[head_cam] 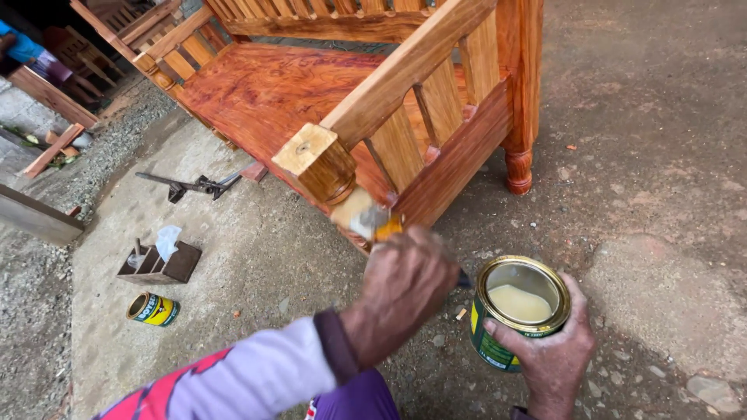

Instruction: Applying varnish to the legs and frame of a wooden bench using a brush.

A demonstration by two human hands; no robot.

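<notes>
Lower centre: left hand [405, 284] closed round brush [372, 222] at bench post [323, 165]; right hand [548, 354] wrapped round open tin [520, 311], lower right. Risk: tilted tin spilling varnish; overloaded bristles dripping down leg.

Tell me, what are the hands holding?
The left hand grips a paintbrush by its handle. The right hand holds an open can around its side.

Soft daylight, motion-blurred brush tip
</notes>
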